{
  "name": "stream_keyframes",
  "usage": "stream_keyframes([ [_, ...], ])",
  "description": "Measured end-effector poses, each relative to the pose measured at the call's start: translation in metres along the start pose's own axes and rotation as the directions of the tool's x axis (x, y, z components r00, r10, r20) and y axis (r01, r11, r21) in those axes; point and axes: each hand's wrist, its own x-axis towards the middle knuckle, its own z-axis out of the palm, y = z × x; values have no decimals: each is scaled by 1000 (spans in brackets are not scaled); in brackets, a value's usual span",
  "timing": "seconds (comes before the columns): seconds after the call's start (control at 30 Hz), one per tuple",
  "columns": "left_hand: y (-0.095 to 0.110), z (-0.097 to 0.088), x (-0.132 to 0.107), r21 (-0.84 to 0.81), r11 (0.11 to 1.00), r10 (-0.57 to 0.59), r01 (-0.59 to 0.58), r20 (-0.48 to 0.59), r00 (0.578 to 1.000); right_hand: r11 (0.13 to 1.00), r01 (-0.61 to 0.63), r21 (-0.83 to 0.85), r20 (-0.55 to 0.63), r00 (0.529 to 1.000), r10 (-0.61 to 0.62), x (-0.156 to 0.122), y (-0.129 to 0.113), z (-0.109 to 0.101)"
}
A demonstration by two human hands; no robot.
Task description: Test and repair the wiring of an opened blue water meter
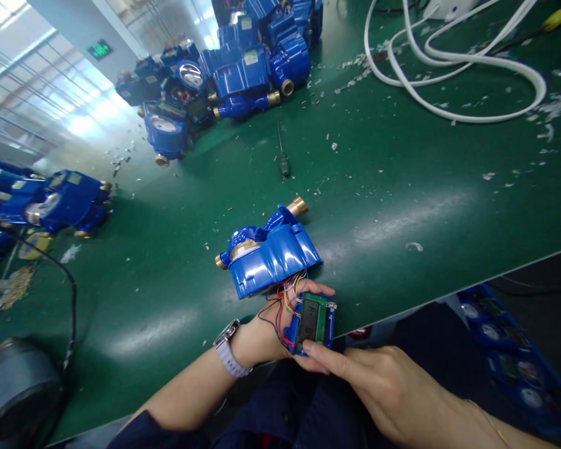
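A circuit board with an LCD display (311, 319) rests in my left hand (273, 324), whose fingers curl behind it. The display shows dark characters. With its index fingertip, my right hand (378, 380) touches the lower edge of the board; its other fingers are folded and hold nothing that I can see. Red, black, yellow and white wires (292, 296) run from the board into the open underside of a blue water meter (273, 252). That meter lies on the green table just beyond my left hand, its brass pipe ends showing at both sides.
A screwdriver (283, 159) lies beyond the meter. More blue meters (243, 68) crowd the back, with others (60, 199) at the left. White cable (467, 112) loops at back right. A dark round object (21, 386) stands at near left. Scraps dot the table (168, 249).
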Motion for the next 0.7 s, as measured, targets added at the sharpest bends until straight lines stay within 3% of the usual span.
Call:
stream_keyframes([
  [0.1, 12, -4, 3, 89, 995, 38, -42, 46, 998, 936, -127, 329, 43, 992, 120, 5, -8, -3],
  [0.27, 25, -10, 7, 190, 981, 29, -49, 107, 994, 912, -308, 272, 56, 951, 304, 5, -16, -1],
  [0.33, 24, -10, 7, 214, 975, 31, -53, 103, 994, 936, -268, 229, 38, 963, 266, 3, -14, 0],
  [0.43, 21, -8, 6, 254, 966, 35, -54, 78, 996, 994, -102, 45, 19, 995, 101, 0, -8, -1],
  [0.57, 19, -5, 5, 303, 946, 105, -115, 50, 993, 967, -8, -256, 28, 999, 15, -3, -2, -3],
  [0.63, 17, -2, 6, 322, 936, 144, -145, 26, 989, 984, -20, -178, 4, 1000, 21, -2, -3, -2],
  [0.7, 12, 0, 6, 315, 938, 158, -148, -9, 987, 999, -31, 16, -21, 999, 32, -1, -5, 0],
])
